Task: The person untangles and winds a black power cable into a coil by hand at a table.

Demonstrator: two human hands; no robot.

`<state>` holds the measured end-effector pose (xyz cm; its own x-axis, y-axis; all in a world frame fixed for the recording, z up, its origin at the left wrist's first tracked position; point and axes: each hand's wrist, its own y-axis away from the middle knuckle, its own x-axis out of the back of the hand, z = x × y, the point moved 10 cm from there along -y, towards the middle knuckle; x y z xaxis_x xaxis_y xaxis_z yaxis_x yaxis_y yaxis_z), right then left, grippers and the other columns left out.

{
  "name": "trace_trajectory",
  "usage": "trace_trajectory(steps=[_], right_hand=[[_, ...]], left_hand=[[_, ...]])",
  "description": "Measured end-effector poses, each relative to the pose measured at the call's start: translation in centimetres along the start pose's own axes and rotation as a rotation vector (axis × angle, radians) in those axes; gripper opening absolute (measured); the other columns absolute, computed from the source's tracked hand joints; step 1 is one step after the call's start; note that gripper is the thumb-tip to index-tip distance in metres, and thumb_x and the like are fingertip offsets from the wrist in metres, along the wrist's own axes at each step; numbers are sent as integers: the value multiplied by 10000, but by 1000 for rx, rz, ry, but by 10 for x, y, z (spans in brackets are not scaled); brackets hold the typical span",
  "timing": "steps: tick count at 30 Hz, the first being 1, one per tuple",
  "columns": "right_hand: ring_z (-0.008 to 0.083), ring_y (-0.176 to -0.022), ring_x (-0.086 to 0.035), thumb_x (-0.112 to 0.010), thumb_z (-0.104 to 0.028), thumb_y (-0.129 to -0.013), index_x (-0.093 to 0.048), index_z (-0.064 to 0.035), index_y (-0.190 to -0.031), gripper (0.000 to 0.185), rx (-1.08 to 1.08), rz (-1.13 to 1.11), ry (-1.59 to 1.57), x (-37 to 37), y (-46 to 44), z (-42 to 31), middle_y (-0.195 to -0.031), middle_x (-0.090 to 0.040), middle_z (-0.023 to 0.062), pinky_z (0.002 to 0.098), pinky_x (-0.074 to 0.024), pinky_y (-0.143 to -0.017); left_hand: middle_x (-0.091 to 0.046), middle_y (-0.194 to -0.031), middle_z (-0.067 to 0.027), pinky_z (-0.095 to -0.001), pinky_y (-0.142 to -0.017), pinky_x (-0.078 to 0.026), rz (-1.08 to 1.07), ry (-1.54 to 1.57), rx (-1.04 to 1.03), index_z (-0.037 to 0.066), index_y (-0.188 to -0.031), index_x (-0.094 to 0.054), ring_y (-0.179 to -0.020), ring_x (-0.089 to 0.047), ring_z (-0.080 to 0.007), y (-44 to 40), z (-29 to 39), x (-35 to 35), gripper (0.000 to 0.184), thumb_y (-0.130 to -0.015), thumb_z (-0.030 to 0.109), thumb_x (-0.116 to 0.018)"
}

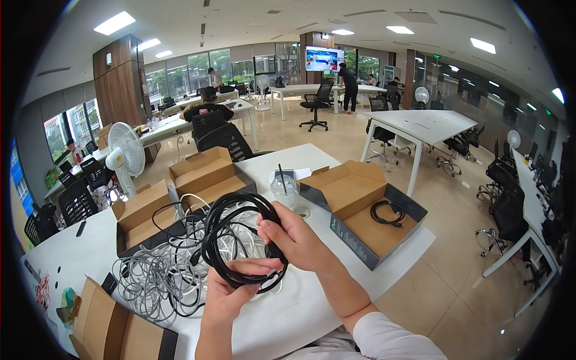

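A thick coil of black cable [211, 240] is held up above the white table [303, 321]. My left hand [237, 285] grips the bottom of the coil, thumb and fingers closed round it. On its right side, my right hand [293, 237] is wrapped round the loops, near a cable end. Behind and left of the coil lies a tangled heap of grey and white cables [159, 279], with some black ones among them. To the right, an open cardboard box [354, 207] contains one smaller coiled black cable [387, 213].
Two open boxes [201, 171] stand behind the heap, and another box [99, 321] is at the near left. A plastic cup with a straw [284, 191] stands behind my hands. Beyond are a white fan [125, 153], chairs, desks and several people.
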<state>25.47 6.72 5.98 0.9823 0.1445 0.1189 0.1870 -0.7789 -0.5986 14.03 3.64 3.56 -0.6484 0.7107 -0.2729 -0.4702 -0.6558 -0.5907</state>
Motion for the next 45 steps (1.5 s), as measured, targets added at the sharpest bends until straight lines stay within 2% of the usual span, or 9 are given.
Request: trace_trajectory(steps=[11, 15, 18, 19, 22, 23, 27, 33, 45], right_hand=[[62, -695, -436, -475, -214, -1011, -477, -30, -1057, 190, -89, -136, -302, -16, 2, 9, -744, -470, -12, 224, -419, -676], [77, -660, -454, -490, -213, -1004, -478, -35, -1056, 185, -93, -161, -433, -15, 2, 1, -697, -459, -14, 271, -470, -734], [84, -654, -470, -497, -204, -1000, -487, -33, -1042, 176, -89, -122, -345, -8, -1, 1, -685, -467, -11, 288, -485, -748], [84, -659, -476, -498, -201, -1000, -491, -32, -1034, 172, -88, -121, -354, -6, -2, 0, -689, -474, -9, 285, -483, -739], [83, -668, -490, -505, -185, -995, -505, -29, -1017, 157, -78, -96, -360, 2, -3, 0, -707, -495, -2, 279, -480, -719], [82, -670, -493, -508, -178, -993, -509, -28, -1012, 152, -74, -85, -358, 5, -3, 0, -714, -502, 1, 277, -479, -713], [59, -689, -478, -516, -167, -992, -506, -19, -1034, 154, 0, -38, -321, 15, -1, -8, -760, -504, -6, 217, -431, -655], [103, -716, -550, -492, -143, -998, -501, -2, -1070, 159, -3, -45, -255, 12, -1, -5, -790, -572, 47, 255, -469, -680], [113, -750, -581, -485, -149, -1003, -495, 4, -1083, 173, 11, -35, -176, 5, 0, -6, -813, -595, 57, 259, -486, -716]], left_hand=[[-704, -901, -223, -426, -961, -436, -68, 80, -85, -22, -873, -691, -976, -650, -337, 1, 1, 2, 323, -581, -56, -558], [-693, -755, -209, -460, -985, -381, -95, 194, -52, -7, -884, -695, -965, -622, -382, -2, -5, 2, 330, -601, 104, -567], [-673, -695, -197, -451, -926, -416, -83, 292, 31, -28, -895, -689, -968, -609, -387, -3, -11, 0, 350, -602, 114, -562], [-655, -679, -163, -417, -873, -442, -38, 274, 34, -40, -909, -680, -937, -605, -338, -4, -8, -3, 306, -656, 103, -583], [-650, -732, -123, -372, -838, -455, -20, -111, -28, -42, -937, -663, -889, -597, -262, -6, -3, 1, 244, -710, 27, -607], [-635, -805, -81, -332, -837, -451, -19, -200, -8, -26, -981, -649, -861, -579, -186, -6, -1, -1, 245, -738, -46, -631], [-612, -921, -47, -274, -840, -445, 86, -355, 58, -7, -1068, -617, -893, -575, -128, -6, -8, 9, 307, -770, -77, -637], [-602, -999, -54, -273, -877, -453, 131, -335, 67, 5, -1195, -525, -942, -588, -133, -7, -6, 21, 425, -791, -107, -594], [-625, -1108, -179, -369, -973, -460, 156, -312, 170, 9, -1361, -305, -1080, -605, -234, 1, 0, 23, 564, -860, -79, -550]])
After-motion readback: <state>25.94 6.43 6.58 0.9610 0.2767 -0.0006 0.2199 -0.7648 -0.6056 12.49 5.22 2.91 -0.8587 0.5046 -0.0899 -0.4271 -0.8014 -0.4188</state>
